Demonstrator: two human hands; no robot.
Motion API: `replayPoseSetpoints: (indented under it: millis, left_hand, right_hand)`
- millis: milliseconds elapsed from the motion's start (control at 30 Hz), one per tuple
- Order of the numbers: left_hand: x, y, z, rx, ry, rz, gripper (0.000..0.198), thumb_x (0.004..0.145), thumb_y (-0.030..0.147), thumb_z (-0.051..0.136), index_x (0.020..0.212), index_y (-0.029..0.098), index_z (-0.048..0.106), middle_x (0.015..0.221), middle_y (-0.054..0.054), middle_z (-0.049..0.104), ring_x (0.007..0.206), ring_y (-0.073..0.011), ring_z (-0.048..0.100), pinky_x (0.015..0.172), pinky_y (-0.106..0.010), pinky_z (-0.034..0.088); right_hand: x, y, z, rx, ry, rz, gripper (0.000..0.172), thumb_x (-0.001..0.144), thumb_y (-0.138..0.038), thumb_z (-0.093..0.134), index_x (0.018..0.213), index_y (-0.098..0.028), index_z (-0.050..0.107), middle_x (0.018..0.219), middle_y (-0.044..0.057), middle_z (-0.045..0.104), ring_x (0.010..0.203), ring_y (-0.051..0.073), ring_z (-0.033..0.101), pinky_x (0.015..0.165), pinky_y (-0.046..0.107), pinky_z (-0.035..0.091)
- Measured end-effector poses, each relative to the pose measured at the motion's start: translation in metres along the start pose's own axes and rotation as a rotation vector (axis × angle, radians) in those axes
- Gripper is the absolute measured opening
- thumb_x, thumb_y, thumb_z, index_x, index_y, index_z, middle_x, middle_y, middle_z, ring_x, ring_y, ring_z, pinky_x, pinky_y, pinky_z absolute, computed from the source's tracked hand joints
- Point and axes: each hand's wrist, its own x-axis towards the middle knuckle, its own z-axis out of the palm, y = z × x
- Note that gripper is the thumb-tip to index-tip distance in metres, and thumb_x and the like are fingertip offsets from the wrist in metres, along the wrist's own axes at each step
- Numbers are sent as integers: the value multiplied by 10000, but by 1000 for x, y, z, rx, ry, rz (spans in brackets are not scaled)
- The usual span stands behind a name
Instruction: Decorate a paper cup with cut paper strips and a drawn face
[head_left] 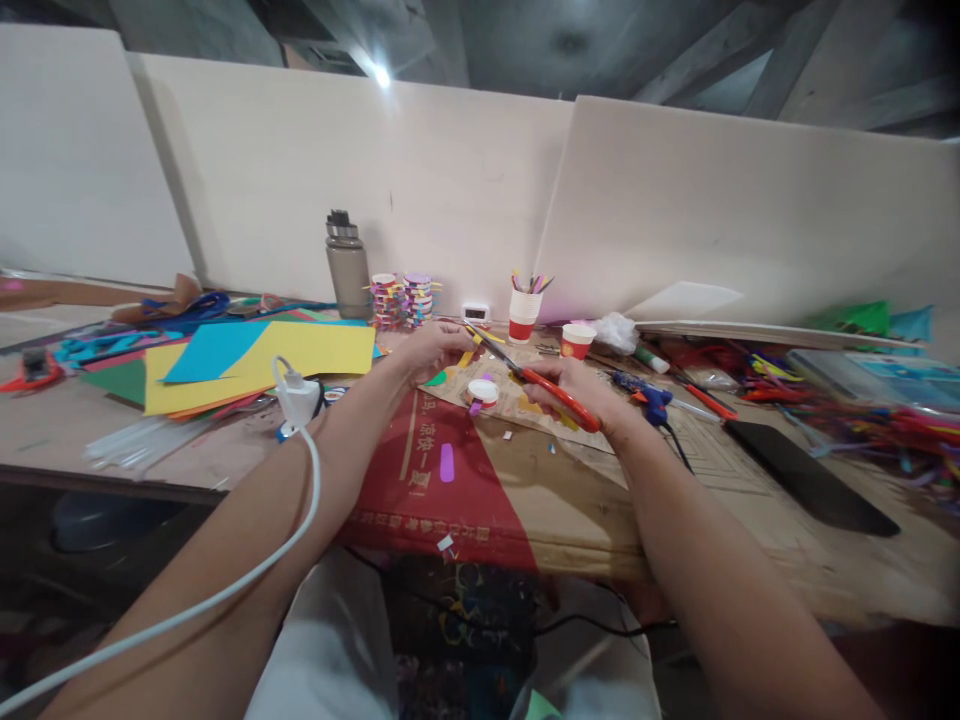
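our left hand (444,345) pinches a small yellow strip (471,354) above the cardboard (559,480). our right hand (574,390) wraps around the red scissors (541,383). we should hold the strip still and cut slowly. the scissors' long line slants, tips pointing away and left.

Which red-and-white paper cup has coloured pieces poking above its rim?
The taller paper-cup stack, left of the shorter paper cup; nothing pokes above the shorter one's rim.

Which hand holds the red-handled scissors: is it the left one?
No, the right hand grips the scissors, while the left hand holds a yellow strip.
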Motion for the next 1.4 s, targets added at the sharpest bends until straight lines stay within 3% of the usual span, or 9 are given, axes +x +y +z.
replayPoseSetpoints:
  millis: [333, 667, 900, 1000, 1067, 1167, 1267, 1400]
  left_hand:
    - [-1, 2, 1, 32, -4, 9, 78, 515, 197, 709, 535, 139, 662, 613, -47, 642, 592, -125, 534, 584, -270, 388]
    - [0, 2, -2, 60, 13, -4, 103, 488, 205, 710, 527, 132, 650, 584, -41, 631, 594, -125, 540, 617, -274, 400]
    - [2, 2, -5, 15, 8, -11, 231, 477, 250, 797, 504, 146, 592, 575, -25, 608, 593, -123, 533, 629, -283, 407]
    - [0, 3, -4, -1, 6, -18, 285, 468, 291, 844, 532, 143, 608, 610, -38, 636, 635, -131, 556, 649, -282, 419]
    - [-1, 4, -4, -12, 1, -16, 314, 464, 322, 868, 567, 137, 635, 645, -46, 658, 661, -131, 567, 659, -276, 424]
    - [-3, 3, -2, -19, -14, 3, 343, 484, 357, 882, 631, 131, 671, 712, -54, 684, 669, -117, 564, 650, -261, 421]
    - [-2, 0, 0, -16, -13, 23, 357, 498, 374, 888, 651, 128, 679, 735, -54, 681, 657, -101, 548, 628, -246, 410]
    - [-2, -6, 6, 9, 6, 1, 365, 492, 376, 895, 647, 129, 675, 685, -26, 644, 612, -81, 505, 600, -232, 387]
  right_hand:
    - [0, 2, 0, -51, 33, 15, 210, 695, -266, 580, 836, -167, 700, 536, -38, 513, 442, 94, 442, 425, 210, 323]
    - [3, 3, -3, -161, 16, -51, 345, 710, -234, 532, 973, -151, 740, 549, -54, 499, 440, 79, 418, 444, 206, 324]
    - [3, 7, -1, -88, 21, 5, 316, 710, -234, 560, 968, -164, 729, 551, -39, 538, 414, 98, 457, 406, 213, 355]
    - [7, 9, -1, -81, 108, 98, 283, 736, -242, 576, 965, -167, 725, 553, -27, 559, 415, 103, 471, 415, 215, 366]
    - [10, 13, -2, -166, 194, 183, 313, 759, -248, 582, 1026, -169, 725, 618, 3, 624, 466, 122, 529, 454, 223, 392]
    - [15, 22, -2, -474, 266, 225, 306, 803, -274, 574, 1034, -158, 739, 821, 89, 727, 704, 198, 660, 593, 259, 453]
    - [18, 27, 3, -757, 208, 289, 282, 818, -301, 575, 977, -147, 750, 963, 151, 744, 880, 250, 685, 698, 279, 470]
    - [17, 25, 9, -913, 68, 374, 307, 823, -272, 595, 1066, -131, 718, 1054, 175, 734, 944, 271, 686, 765, 297, 476]
